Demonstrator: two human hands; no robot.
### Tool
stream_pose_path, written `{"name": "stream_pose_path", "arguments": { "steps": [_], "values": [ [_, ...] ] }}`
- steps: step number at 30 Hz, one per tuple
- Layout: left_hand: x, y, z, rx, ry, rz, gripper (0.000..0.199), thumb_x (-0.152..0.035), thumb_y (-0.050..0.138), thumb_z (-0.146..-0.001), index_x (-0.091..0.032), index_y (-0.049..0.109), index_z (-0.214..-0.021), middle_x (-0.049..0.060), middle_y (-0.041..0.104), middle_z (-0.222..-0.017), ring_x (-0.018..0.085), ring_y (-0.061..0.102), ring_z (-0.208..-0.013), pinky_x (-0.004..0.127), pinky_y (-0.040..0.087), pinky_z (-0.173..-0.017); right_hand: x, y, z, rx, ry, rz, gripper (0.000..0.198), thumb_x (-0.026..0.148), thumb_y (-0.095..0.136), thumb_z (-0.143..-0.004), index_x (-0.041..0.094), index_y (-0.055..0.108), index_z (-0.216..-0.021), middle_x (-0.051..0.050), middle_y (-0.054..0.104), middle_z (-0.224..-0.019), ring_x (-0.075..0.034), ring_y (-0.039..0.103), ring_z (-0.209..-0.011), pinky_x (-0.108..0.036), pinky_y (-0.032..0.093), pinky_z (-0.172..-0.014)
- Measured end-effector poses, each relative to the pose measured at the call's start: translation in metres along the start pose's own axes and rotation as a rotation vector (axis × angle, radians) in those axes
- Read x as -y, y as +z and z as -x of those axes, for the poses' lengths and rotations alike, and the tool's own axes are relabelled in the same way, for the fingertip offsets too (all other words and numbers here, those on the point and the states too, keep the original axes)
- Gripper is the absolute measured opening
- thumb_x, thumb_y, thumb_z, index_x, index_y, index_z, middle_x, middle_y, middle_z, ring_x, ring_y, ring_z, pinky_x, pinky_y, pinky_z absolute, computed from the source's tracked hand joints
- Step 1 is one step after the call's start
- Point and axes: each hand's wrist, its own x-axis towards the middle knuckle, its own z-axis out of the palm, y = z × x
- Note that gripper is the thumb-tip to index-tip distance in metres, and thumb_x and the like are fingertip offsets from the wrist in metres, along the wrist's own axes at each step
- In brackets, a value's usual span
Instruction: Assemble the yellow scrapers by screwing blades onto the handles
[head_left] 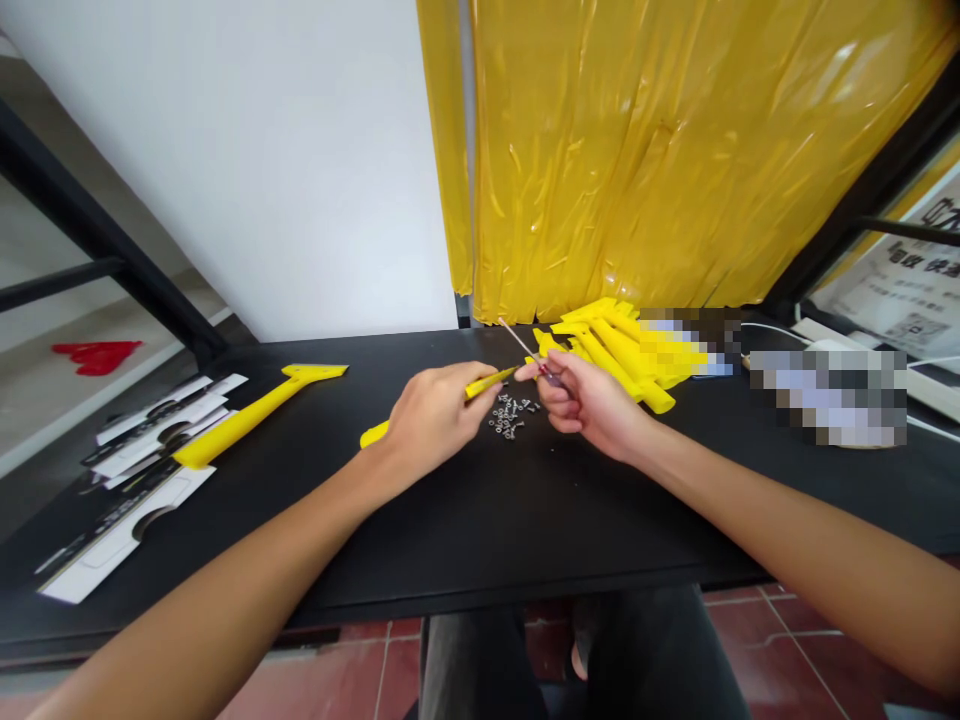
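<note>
My left hand (439,412) is wrapped round a yellow scraper (486,383). Its head sticks out past my fingers toward the right, the handle end shows at the left, and the middle is hidden in my palm. In my right hand (589,398) is a screwdriver (517,338), its thin shaft pointing up and to the left, its handle mostly covered by my fingers. Both hands are close together over a small heap of screws and nuts (508,418) on the black table (480,540). Just behind my right hand lies a pile of yellow scraper parts (619,350).
At the left, another yellow scraper (251,415) rests across black-and-white cardboard sleeves (124,530). A white panel (300,180) and yellow plastic sheeting (637,170) stand behind the table. Blurred-out items and white cables (930,362) are at the right.
</note>
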Motion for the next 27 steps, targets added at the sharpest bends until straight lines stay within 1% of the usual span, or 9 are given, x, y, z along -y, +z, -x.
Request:
{"name": "stream_pose_path", "arguments": {
  "steps": [2, 4, 6, 8, 10, 13, 18, 22, 27],
  "values": [
    [-0.003, -0.012, -0.006, 0.014, -0.176, 0.13, 0.02, -0.034, 0.063, -0.093, -0.017, 0.074, -0.091, 0.003, 0.074, -0.075, 0.017, 0.068, -0.065, 0.027, 0.051, -0.063, 0.002, -0.001, 0.003, -0.132, -0.23, 0.255, 0.032, 0.047, 0.052, -0.096, 0.02, 0.064, -0.109, 0.006, 0.032, -0.064, -0.01, 0.025, -0.05, -0.025, 0.021, -0.045],
    [-0.006, -0.023, -0.012, 0.063, -0.34, 0.343, 0.027, -0.038, 0.065, -0.091, -0.014, 0.074, -0.083, 0.002, 0.067, -0.058, 0.014, 0.059, -0.049, 0.026, 0.046, -0.05, 0.004, -0.001, 0.008, -0.233, -0.478, 0.517, 0.026, 0.039, 0.056, -0.096, 0.023, 0.059, -0.116, 0.006, 0.036, -0.065, -0.011, 0.034, -0.054, -0.027, 0.028, -0.051],
    [-0.007, -0.029, -0.016, 0.101, -0.489, 0.589, 0.028, -0.039, 0.069, -0.088, -0.012, 0.073, -0.081, 0.004, 0.068, -0.058, 0.013, 0.056, -0.044, 0.025, 0.045, -0.043, 0.007, 0.0, 0.012, -0.275, -0.652, 0.697, 0.018, 0.032, 0.058, -0.096, 0.024, 0.056, -0.112, 0.006, 0.04, -0.065, -0.012, 0.04, -0.057, -0.028, 0.032, -0.056],
    [-0.005, -0.029, -0.019, 0.105, -0.617, 0.8, 0.024, -0.035, 0.074, -0.083, -0.011, 0.072, -0.083, 0.008, 0.074, -0.07, 0.013, 0.059, -0.047, 0.025, 0.047, -0.043, 0.008, 0.001, 0.016, -0.269, -0.743, 0.806, 0.008, 0.028, 0.058, -0.096, 0.023, 0.056, -0.101, 0.006, 0.046, -0.065, -0.011, 0.044, -0.057, -0.028, 0.035, -0.058],
    [-0.002, -0.026, -0.02, 0.089, -0.706, 0.933, 0.02, -0.029, 0.077, -0.079, -0.011, 0.072, -0.085, 0.012, 0.077, -0.081, 0.014, 0.062, -0.051, 0.025, 0.051, -0.045, 0.009, 0.001, 0.018, -0.233, -0.794, 0.888, 0.006, 0.027, 0.06, -0.095, 0.022, 0.057, -0.095, 0.003, 0.055, -0.069, -0.011, 0.05, -0.059, -0.027, 0.038, -0.058],
    [0.002, -0.02, -0.021, 0.074, -0.755, 1.003, 0.015, -0.023, 0.077, -0.077, -0.01, 0.072, -0.084, 0.013, 0.077, -0.083, 0.013, 0.063, -0.052, 0.024, 0.053, -0.047, 0.008, 0.0, 0.02, -0.19, -0.85, 0.939, 0.005, 0.024, 0.062, -0.093, 0.021, 0.059, -0.094, 0.001, 0.062, -0.074, -0.01, 0.054, -0.059, -0.026, 0.04, -0.056],
    [0.004, -0.018, -0.02, 0.06, -0.742, 1.011, 0.015, -0.022, 0.077, -0.076, -0.01, 0.073, -0.083, 0.013, 0.077, -0.082, 0.012, 0.064, -0.051, 0.024, 0.054, -0.047, 0.009, 0.001, 0.024, -0.15, -0.895, 0.923, 0.004, 0.021, 0.062, -0.093, 0.02, 0.06, -0.09, 0.004, 0.058, -0.068, -0.008, 0.047, -0.052, -0.024, 0.037, -0.051],
    [0.001, -0.019, -0.02, 0.062, -0.728, 0.982, 0.015, -0.023, 0.078, -0.076, -0.01, 0.072, -0.082, 0.013, 0.077, -0.082, 0.013, 0.065, -0.051, 0.024, 0.055, -0.047, 0.009, 0.002, 0.024, -0.101, -0.867, 0.928, 0.004, 0.021, 0.062, -0.093, 0.02, 0.059, -0.089, 0.004, 0.058, -0.067, -0.008, 0.048, -0.052, -0.024, 0.038, -0.052],
    [-0.004, -0.021, -0.021, 0.058, -0.632, 0.844, 0.013, -0.022, 0.074, -0.078, -0.01, 0.071, -0.072, 0.01, 0.074, -0.07, 0.013, 0.065, -0.049, 0.024, 0.055, -0.046, 0.009, 0.003, 0.024, -0.137, -0.752, 0.864, 0.01, 0.029, 0.059, -0.095, 0.022, 0.059, -0.089, 0.0, 0.061, -0.073, -0.012, 0.052, -0.058, -0.027, 0.04, -0.055]
  ]
}}
